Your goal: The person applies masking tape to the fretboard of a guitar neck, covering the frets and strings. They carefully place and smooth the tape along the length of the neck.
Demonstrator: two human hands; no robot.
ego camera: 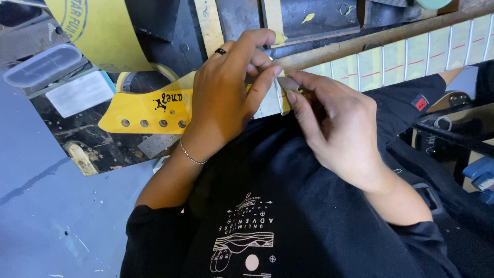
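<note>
A guitar neck [401, 56] lies across my lap, its fretboard covered in pale masking tape with a red line between the metal frets. Its yellow heel end [146, 110] has a row of screw holes and black scribbled marks. My left hand [226, 92], with a black ring and a thin bracelet, rests on the neck near the heel, its fingers pinching at the tape edge. My right hand [334, 123] meets it from the right, fingertips pressed on the same strip of tape [288, 82]. What lies under the fingertips is hidden.
A dark, worn workbench [103, 144] with a clear plastic box [41, 64] and a yellow sheet [103, 31] lies at the upper left. The blue floor [46, 216] shows at the lower left. Another guitar body [453, 103] and a blue object [478, 172] are at the right.
</note>
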